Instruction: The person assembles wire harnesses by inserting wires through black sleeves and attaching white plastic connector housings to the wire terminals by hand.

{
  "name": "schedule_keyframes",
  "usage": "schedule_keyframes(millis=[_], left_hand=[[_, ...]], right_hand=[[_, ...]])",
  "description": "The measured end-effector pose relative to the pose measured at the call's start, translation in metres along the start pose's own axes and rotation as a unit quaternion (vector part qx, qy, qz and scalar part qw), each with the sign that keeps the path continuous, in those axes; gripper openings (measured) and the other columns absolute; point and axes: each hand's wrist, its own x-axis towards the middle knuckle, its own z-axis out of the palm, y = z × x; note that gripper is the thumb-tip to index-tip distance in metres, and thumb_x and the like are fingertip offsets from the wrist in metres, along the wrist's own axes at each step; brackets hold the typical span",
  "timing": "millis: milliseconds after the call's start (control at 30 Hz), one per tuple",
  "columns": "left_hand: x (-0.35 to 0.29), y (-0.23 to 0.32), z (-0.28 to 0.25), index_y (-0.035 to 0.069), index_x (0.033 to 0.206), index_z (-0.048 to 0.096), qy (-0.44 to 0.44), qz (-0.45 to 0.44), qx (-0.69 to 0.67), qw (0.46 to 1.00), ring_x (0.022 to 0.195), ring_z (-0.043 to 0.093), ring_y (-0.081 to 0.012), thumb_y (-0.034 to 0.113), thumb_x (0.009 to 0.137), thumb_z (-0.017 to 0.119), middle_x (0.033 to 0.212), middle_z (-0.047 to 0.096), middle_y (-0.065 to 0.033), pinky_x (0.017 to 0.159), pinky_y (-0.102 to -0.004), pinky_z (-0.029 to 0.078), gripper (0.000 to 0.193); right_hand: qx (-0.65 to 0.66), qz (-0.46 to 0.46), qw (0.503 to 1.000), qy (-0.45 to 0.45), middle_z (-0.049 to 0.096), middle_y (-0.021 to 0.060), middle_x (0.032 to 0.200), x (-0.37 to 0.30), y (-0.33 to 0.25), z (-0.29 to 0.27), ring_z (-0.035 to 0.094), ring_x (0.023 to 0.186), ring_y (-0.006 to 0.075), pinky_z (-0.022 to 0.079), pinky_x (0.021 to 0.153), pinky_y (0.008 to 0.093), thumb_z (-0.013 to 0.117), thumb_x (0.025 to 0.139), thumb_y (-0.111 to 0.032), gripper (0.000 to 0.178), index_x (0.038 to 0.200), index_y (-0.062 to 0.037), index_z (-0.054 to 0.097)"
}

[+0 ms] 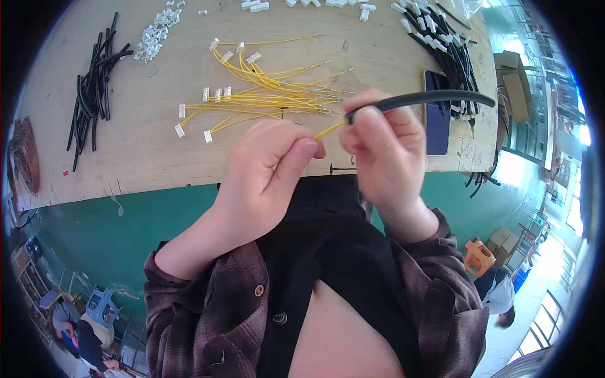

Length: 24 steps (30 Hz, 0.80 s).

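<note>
My left hand [268,167] is closed in a pinch on a yellow wire [329,131], whose far part is hidden in the hand. In my right hand [387,148], thumb and fingers grip a length of black tubing [435,97] that bends out to the right. The wire runs from the left fingertips to the tube's near end; whether it enters the tube I cannot tell. Both hands are held above the table's front edge. Just beyond them lie several yellow wires [271,97] with white connectors [218,94] at their left ends and metal tips at their right.
Black tubes [94,91] lie in a pile on the wooden table [151,135] at left, with small white connectors [159,31] beside them. A dark phone [436,120] lies at right, near black tubes with white connectors [441,47]. Other people sit in the background below.
</note>
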Motion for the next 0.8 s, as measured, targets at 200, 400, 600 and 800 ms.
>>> schedule_keyframes(millis=[200,400,600,800], left_hand=[[0.002,0.001,0.009,0.0,0.089,0.057,0.048,-0.002,-0.111,0.993,0.067,0.051,-0.0194,0.011,0.081,0.05,0.072,0.054,-0.0086,0.064,-0.0286,0.039,0.015],[-0.002,-0.008,-0.003,-0.001,0.097,0.056,-0.026,-0.009,-0.105,0.994,0.071,0.051,-0.0101,0.015,0.085,0.047,0.082,0.057,-0.0069,0.062,-0.0209,0.04,0.022],[0.004,0.005,-0.004,-0.002,0.097,0.056,-0.054,-0.039,-0.113,0.991,0.068,0.05,-0.0099,0.015,0.086,0.046,0.081,0.056,-0.0058,0.061,-0.0207,0.041,0.023],[-0.002,0.004,0.002,-0.002,0.087,0.058,0.006,-0.062,-0.211,0.975,0.063,0.049,-0.0074,0.014,0.087,0.045,0.067,0.054,-0.0029,0.056,-0.0196,0.039,0.022]], right_hand=[[0.063,-0.004,0.997,-0.036,0.05,0.0055,0.077,0.002,0.002,-0.002,0.042,0.06,0.0092,0.034,0.054,0.0226,0.046,0.084,-0.009,0.015,0.091,0.0031,0.052],[0.123,-0.02,0.992,-0.001,0.051,0.0069,0.078,0.006,0.001,-0.003,0.043,0.061,0.0099,0.035,0.054,0.0234,0.047,0.084,-0.01,0.015,0.089,0.004,0.051],[0.016,-0.067,0.993,-0.093,0.051,0.0093,0.079,-0.001,0.008,0.004,0.044,0.06,0.0107,0.037,0.054,0.023,0.051,0.08,-0.004,0.009,0.084,0.0045,0.053],[0.008,-0.09,0.995,-0.048,0.051,0.0096,0.081,0.004,0.008,-0.002,0.044,0.061,0.0106,0.037,0.054,0.0226,0.051,0.081,-0.006,0.011,0.086,0.0041,0.054]])
